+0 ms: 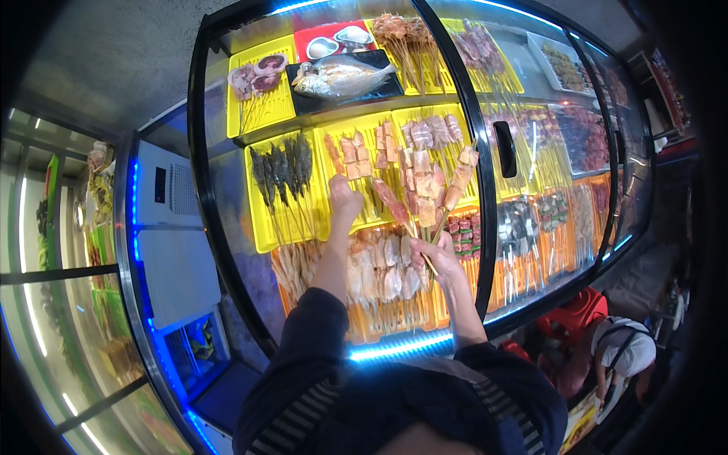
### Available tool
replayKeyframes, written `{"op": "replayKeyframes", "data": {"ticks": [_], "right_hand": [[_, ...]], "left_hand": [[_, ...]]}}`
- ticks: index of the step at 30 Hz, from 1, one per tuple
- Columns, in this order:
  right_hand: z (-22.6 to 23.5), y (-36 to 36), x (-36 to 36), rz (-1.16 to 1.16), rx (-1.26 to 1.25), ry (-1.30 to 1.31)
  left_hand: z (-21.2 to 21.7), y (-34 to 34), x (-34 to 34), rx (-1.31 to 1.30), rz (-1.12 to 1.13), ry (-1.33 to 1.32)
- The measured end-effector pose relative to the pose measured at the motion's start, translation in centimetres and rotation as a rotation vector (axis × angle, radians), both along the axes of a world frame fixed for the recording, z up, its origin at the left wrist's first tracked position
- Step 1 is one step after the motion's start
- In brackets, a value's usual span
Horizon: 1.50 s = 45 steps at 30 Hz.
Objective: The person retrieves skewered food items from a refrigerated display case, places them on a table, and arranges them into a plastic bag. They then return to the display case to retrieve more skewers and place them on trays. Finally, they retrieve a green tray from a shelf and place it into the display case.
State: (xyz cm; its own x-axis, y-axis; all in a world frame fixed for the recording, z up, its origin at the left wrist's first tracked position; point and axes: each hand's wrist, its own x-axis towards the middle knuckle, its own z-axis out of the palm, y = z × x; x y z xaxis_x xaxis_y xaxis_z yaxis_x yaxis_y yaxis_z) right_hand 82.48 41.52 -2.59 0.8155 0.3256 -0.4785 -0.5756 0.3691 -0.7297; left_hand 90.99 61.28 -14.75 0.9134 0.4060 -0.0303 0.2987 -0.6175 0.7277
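Observation:
My right hand (444, 259) is closed around the sticks of a bunch of meat skewers (426, 186), some with pale cubes and one with a long reddish strip. Their loaded ends fan out above the yellow trays. My left hand (346, 199) reaches over a yellow tray (370, 221) with its fingers drawn together. Just above them lies a skewer of orange-pink pieces (333, 152); whether they pinch it is hidden. Beside that hand are skewers of pinkish cubes (356, 157), and to its left dark prawn-like skewers (280, 168).
A glass display case with a black frame (468, 91) surrounds the trays; its door handle (504, 149) is right of my right hand. A whole fish (341, 76) lies on a black tray behind. Orange trays (440, 303) hold more skewers in front. A person (623, 349) is at lower right.

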Motion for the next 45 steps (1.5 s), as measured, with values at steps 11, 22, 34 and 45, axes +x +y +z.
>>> {"op": "replayKeyframes", "data": {"ticks": [11, 22, 34, 45], "right_hand": [[-1.1, 0.4, 0.7, 0.017, 0.034, 0.009], [-0.6, -0.2, 1.0, -0.01, 0.0, -0.02], [-0.9, -1.5, -0.2, -0.02, -0.081, -0.021], [1.4, -2.0, -0.6, -0.056, -0.236, -0.124]], "left_hand": [[0.0, -0.2, -0.9, -0.33, 0.184, 0.11], [-2.3, 0.9, -1.4, -0.276, 0.144, 0.042], [2.3, -0.2, -2.7, 0.189, -0.145, -0.233], [3.4, -4.8, 4.1, 0.224, -0.499, 0.337]]}}
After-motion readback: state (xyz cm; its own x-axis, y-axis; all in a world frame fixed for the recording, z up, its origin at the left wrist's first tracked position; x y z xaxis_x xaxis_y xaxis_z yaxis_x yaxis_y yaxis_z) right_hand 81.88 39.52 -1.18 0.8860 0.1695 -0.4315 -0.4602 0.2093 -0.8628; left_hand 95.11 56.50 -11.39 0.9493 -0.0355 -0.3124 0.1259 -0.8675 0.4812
